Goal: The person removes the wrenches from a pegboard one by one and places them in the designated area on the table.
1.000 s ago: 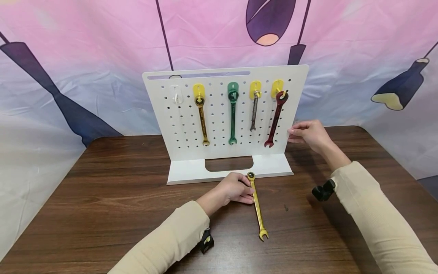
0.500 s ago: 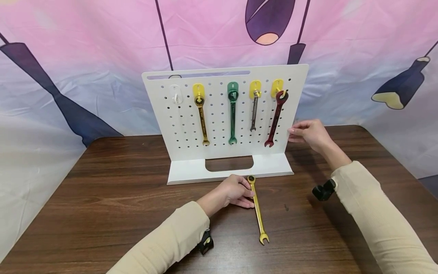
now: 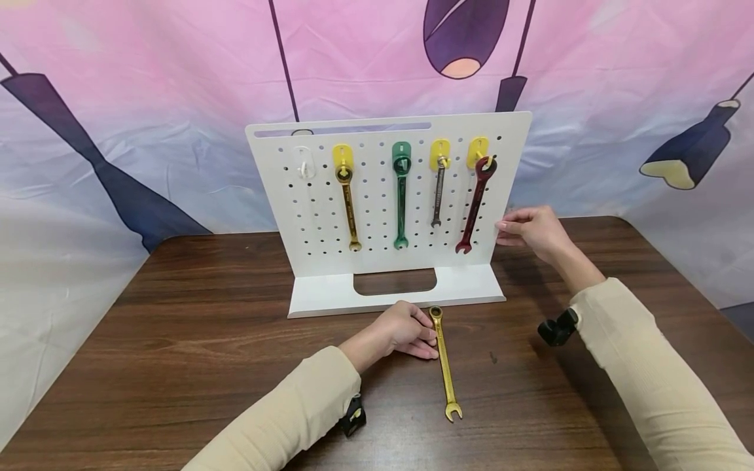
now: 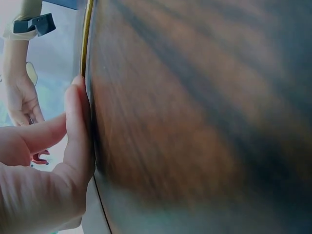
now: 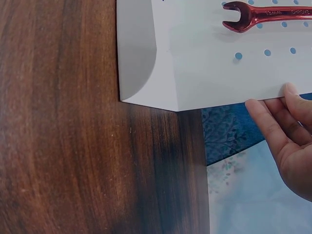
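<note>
A gold combination wrench [image 3: 444, 366] lies on the table in front of the white pegboard [image 3: 377, 261], its open end towards me. My left hand [image 3: 406, 330] rests just left of its shaft, fingertips beside or touching it, not wrapped round it. In the left wrist view the wrench [image 4: 87, 39] shows edge-on past the fingertips [image 4: 78, 90]. My right hand [image 3: 533, 229] pinches the pegboard's right edge; the right wrist view shows the thumb in front and other fingers at or behind the edge. On the board hang a gold wrench [image 3: 349, 209], a green wrench [image 3: 401, 203], a small silver wrench [image 3: 438, 193] and a red wrench [image 3: 476, 206].
At the board's upper left a white hook [image 3: 304, 163] holds nothing. The board's base [image 3: 321, 294] has a wide cut-out. Brown wooden table [image 3: 194, 340] surrounds it, and a printed cloth [image 3: 194, 131] hangs behind.
The gold wrench in front has slid slightly towards me and now lies just apart from the left thumb, which overlapped it earlier. The right hand stays at the pegboard's edge.
</note>
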Motion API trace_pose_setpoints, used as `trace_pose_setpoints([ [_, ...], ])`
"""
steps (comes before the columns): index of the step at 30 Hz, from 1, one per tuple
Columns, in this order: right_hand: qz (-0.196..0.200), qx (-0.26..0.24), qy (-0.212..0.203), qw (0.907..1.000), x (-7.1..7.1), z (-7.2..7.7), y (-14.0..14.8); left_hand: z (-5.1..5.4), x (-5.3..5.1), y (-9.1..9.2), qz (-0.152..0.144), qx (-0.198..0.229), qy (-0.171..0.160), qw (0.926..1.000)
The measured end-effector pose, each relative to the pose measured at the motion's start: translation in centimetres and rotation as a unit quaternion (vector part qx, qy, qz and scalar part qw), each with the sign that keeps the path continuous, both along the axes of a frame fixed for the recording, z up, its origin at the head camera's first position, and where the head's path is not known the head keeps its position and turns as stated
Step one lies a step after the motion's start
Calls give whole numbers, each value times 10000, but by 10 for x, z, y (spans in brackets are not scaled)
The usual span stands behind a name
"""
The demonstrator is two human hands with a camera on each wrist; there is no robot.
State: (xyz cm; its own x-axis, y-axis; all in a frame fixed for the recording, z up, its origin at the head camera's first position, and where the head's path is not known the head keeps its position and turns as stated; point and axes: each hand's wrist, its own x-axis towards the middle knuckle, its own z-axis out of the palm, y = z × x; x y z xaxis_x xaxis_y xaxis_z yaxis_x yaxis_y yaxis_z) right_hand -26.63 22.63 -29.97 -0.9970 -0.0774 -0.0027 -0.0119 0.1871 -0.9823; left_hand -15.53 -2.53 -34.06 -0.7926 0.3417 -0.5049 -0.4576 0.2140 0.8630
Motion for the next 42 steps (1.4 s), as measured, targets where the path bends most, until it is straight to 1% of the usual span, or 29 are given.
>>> trace_pose_setpoints([
  [10, -10, 11, -8, 10000, 0, 0, 1, 2, -2, -1, -251, -131, -5, 9996],
  [16, -47, 133, 8, 9999, 0, 1, 1, 4, -2, -3, -367, -122, 76, 9992],
  [20, -37, 137, 15, 9999, 0, 1, 1, 8, -3, -6, -402, -166, 145, 9989],
  [25, -34, 174, 14, 9998, 1, 1, 2, 15, -7, -10, -457, -269, 252, 9983],
  [28, -26, 135, 8, 9999, 1, 1, 2, 20, -10, -14, -435, -355, 352, 9978],
  [37, -3, -32, 19, 10000, 1, 1, 0, 39, -20, -33, -178, -466, 726, 9961],
  [42, 4, -32, 2, 10000, 1, 0, 0, 51, -26, -46, -2, -602, 1015, 9930],
])
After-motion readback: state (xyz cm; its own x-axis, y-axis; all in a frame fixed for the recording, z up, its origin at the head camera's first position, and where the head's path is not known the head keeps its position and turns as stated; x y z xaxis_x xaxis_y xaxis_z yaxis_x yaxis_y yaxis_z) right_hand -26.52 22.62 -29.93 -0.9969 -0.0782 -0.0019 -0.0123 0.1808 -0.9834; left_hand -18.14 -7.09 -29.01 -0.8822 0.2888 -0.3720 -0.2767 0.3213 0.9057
